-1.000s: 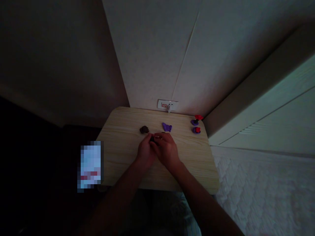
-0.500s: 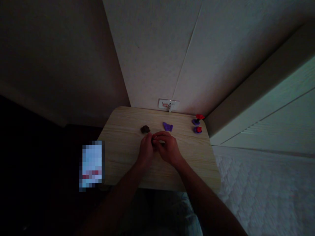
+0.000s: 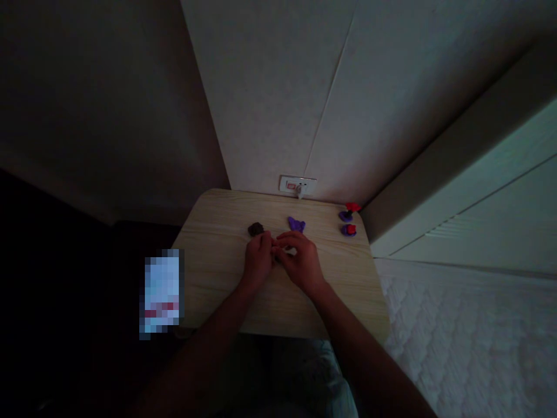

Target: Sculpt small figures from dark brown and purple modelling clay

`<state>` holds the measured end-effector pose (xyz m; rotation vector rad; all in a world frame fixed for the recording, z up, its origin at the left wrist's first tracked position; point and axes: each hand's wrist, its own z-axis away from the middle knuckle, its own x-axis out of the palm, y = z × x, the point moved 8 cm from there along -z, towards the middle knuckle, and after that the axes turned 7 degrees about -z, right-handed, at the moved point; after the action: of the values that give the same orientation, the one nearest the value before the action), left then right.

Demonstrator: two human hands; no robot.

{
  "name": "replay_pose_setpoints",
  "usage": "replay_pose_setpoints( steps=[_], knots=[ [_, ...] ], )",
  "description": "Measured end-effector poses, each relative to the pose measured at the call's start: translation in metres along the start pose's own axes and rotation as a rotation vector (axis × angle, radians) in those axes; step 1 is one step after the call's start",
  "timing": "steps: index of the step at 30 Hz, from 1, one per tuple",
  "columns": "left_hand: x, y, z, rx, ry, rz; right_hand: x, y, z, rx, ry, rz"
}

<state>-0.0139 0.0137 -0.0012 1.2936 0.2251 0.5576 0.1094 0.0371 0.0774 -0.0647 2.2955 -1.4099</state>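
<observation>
Over the middle of a pale wooden table (image 3: 209, 261), my left hand (image 3: 257, 259) and my right hand (image 3: 303, 261) meet at the fingertips. Both are closed, with the fingers pinched around something small and dark that they mostly hide. Just beyond my left fingers lies a dark brown lump (image 3: 255, 229) that looks like modelling clay. A flattened purple lump (image 3: 296, 224) of similar look rests beyond my right fingers. At the table's far right stand two small shaped pieces: a red top (image 3: 353, 206) on a dark stem with a purple base, and a red ball (image 3: 351, 229) on purple.
Behind the table is a wall with a socket (image 3: 297, 185) and a plug in it. A pale cabinet panel (image 3: 470, 191) and a white quilted surface (image 3: 470, 337) lie to the right. Left of the table glows a blurred-out bright rectangle (image 3: 161, 284).
My fingertips have shifted slightly, the right hand a little to the right. The dark bit between them shows less than before. The lumps and shaped pieces stay put.
</observation>
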Motion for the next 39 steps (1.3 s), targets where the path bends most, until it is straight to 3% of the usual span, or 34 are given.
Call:
replay_pose_setpoints(
  steps=[8,14,26,33,39],
  knots=[
    [-0.004,0.004,-0.002,0.029,0.053,-0.013,0.023,-0.021,0.009,-0.194,-0.138,0.349],
    [-0.010,0.001,-0.005,0.020,0.098,-0.006,0.036,-0.024,0.011,-0.165,-0.199,0.574],
    [-0.014,-0.002,-0.004,-0.078,0.158,0.058,0.036,-0.020,0.018,-0.098,-0.261,0.408],
    [-0.006,-0.009,-0.007,-0.218,0.016,0.237,0.023,-0.011,0.025,-0.058,-0.097,0.049],
    [0.004,-0.014,-0.003,-0.320,-0.037,0.382,0.022,-0.016,0.019,-0.186,-0.115,0.263]
  ],
)
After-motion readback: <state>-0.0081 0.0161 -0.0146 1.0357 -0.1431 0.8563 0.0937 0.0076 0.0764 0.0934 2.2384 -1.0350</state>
